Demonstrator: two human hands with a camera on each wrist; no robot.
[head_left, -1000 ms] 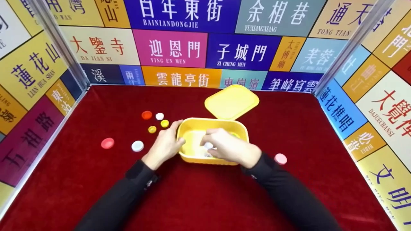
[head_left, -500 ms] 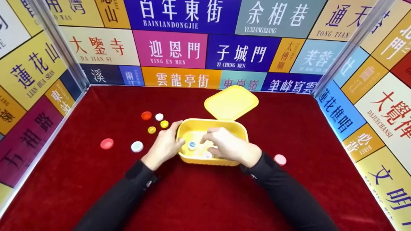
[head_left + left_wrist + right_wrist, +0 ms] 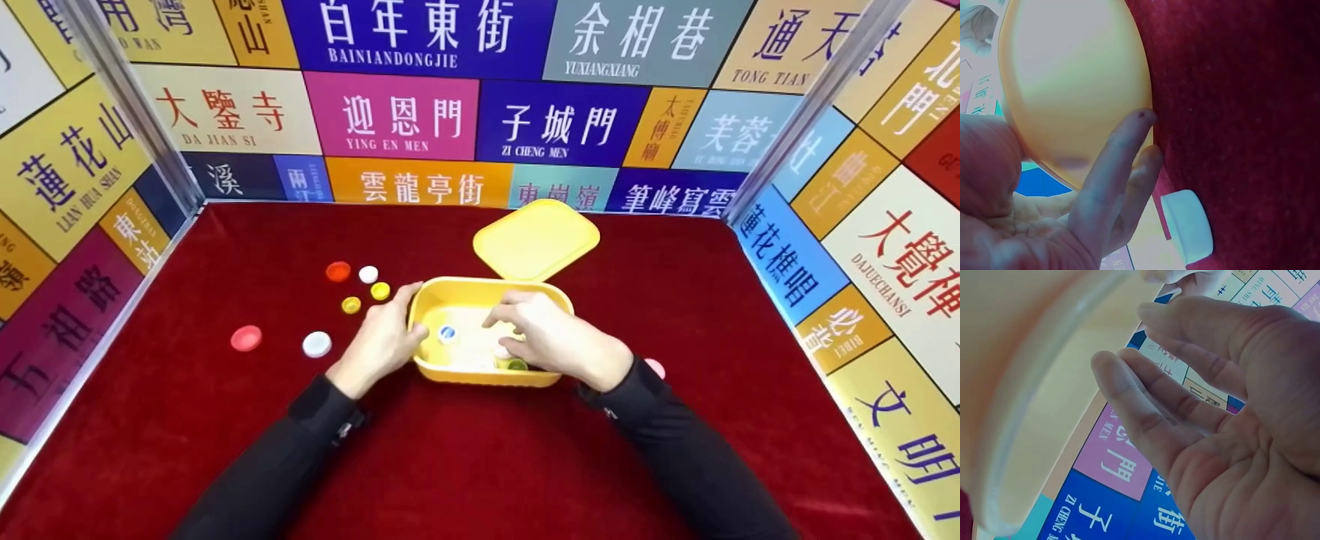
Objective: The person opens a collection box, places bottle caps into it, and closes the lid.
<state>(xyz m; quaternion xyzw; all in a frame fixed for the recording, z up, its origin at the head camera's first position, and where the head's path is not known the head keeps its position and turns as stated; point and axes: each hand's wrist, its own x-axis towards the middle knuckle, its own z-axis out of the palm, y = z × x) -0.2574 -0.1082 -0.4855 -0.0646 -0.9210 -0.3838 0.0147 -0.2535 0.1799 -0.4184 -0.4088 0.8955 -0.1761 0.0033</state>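
Note:
A yellow plastic box (image 3: 487,376) stands uncovered on the red cloth. My left hand (image 3: 381,335) grips its left end, thumb over the rim and fingers along the outer wall (image 3: 1067,73). My right hand (image 3: 559,337) reaches down into the box from the right. In the right wrist view, nothing shows between its thumb and loosely bent fingers (image 3: 1129,388). A blue-and-white bottle cap (image 3: 447,334) lies inside at the left, and a dark green cap (image 3: 517,365) lies below the right fingers. A whitish cap partly shows by the right thumb.
Left of the box lie a red cap (image 3: 338,271), a pink-red cap (image 3: 246,338), a small white cap (image 3: 368,274), a larger white cap (image 3: 316,344) and two yellow caps. A yellow lid (image 3: 536,238) lies behind the box. The right sleeve partly covers a pink cap (image 3: 655,368).
My right hand has moved slightly right inside the box. The blue-and-white cap now shows at the box's left, and the green cap has come into sight. My left hand keeps its grip.

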